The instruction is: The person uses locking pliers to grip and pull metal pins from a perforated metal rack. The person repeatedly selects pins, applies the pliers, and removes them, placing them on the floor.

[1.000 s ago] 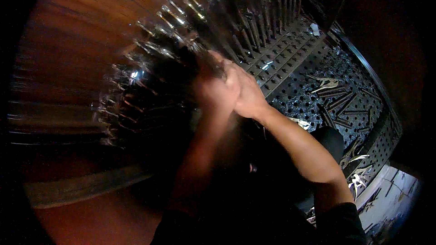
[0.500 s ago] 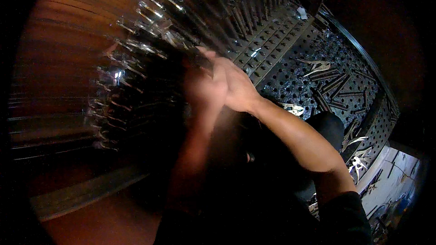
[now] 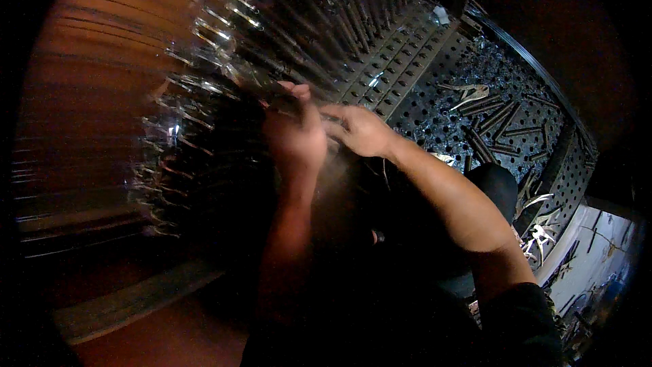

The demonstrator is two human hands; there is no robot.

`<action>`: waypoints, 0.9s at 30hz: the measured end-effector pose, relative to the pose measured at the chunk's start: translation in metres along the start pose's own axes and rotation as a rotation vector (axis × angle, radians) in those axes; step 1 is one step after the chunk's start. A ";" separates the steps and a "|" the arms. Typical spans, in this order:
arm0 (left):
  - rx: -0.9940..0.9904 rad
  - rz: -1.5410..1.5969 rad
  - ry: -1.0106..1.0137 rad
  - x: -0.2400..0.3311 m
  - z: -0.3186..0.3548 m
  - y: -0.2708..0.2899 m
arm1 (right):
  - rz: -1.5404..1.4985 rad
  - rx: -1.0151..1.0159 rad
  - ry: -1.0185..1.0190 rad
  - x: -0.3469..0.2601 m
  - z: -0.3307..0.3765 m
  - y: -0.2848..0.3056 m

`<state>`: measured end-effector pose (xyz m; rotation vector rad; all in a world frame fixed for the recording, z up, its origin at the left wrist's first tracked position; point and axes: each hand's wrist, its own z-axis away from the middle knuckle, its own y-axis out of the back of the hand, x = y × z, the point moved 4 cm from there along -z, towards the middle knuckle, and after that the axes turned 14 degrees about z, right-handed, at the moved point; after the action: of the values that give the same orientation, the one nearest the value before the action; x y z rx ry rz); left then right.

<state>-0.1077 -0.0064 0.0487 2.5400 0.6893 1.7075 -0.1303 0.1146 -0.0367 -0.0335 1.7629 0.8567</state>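
Hands parted since earlier, left hand [image 3: 293, 137] blurred, right hand [image 3: 363, 129] seemingly pinching a metal tool [image 3: 299, 112], grips unclear.

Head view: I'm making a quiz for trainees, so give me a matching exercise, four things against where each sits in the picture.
Things:
1. left hand
2. right hand
3. perforated metal tray with loose metal tools
4. rows of shiny hanging metal pieces

Places:
A. upper right, beyond the forearm
B. left of centre, blurred, in front of the wooden surface
C. centre, fingers raised to the dark rack
D. just right of centre, thumb toward the other hand

Pairs: 1-C, 2-D, 3-A, 4-B
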 end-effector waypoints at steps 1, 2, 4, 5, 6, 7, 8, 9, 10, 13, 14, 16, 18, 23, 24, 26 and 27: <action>-0.020 -0.003 -0.021 0.001 0.000 -0.002 | 0.018 0.018 -0.001 0.001 -0.001 -0.001; -0.027 -0.007 -0.017 0.000 0.000 -0.003 | 0.036 0.035 -0.002 0.004 -0.002 -0.001; -0.033 -0.023 -0.006 -0.002 0.000 -0.001 | 0.061 0.048 0.006 -0.002 -0.004 0.000; -0.035 -0.041 -0.020 -0.003 0.000 0.001 | 0.071 0.048 0.011 -0.004 -0.005 0.002; -0.040 -0.056 -0.032 -0.004 0.000 0.002 | 0.083 0.048 0.013 -0.006 -0.004 0.004; -0.044 -0.071 -0.044 -0.004 0.000 0.002 | 0.055 0.059 0.019 -0.005 -0.004 0.002; -0.030 -0.033 -0.036 -0.003 0.001 0.001 | 0.027 0.070 0.024 -0.004 -0.003 0.000; -0.015 0.005 -0.027 -0.001 0.001 0.000 | -0.001 0.081 0.030 -0.004 -0.003 -0.001; -0.001 0.044 -0.018 0.000 0.002 -0.001 | 0.014 0.100 0.036 -0.004 -0.003 0.000; -0.029 0.016 -0.052 0.001 0.000 0.001 | 0.073 0.146 0.047 -0.007 -0.004 0.002; -0.020 0.023 -0.064 -0.001 -0.001 0.002 | 0.104 0.154 0.043 -0.008 -0.003 0.003; 0.001 0.039 -0.087 -0.006 -0.002 0.002 | 0.144 0.158 0.026 -0.009 -0.003 0.004; -0.008 0.013 -0.022 -0.004 -0.002 0.000 | 0.164 0.153 -0.001 -0.008 -0.003 0.006; 0.069 0.030 0.072 0.007 0.002 -0.004 | 0.127 0.179 0.011 -0.018 0.000 0.012; 0.071 -0.009 0.058 0.010 0.002 -0.004 | 0.111 0.182 0.023 -0.021 0.000 0.016; 0.051 -0.102 -0.024 0.017 0.002 -0.006 | -0.077 0.190 -0.045 -0.017 0.003 0.023; 0.046 -0.148 -0.076 0.013 0.001 -0.009 | -0.168 0.194 -0.084 -0.010 0.005 0.029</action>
<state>-0.1059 0.0070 0.0574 2.4973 0.8964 1.5586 -0.1343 0.1349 -0.0137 -0.0177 1.7302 0.5563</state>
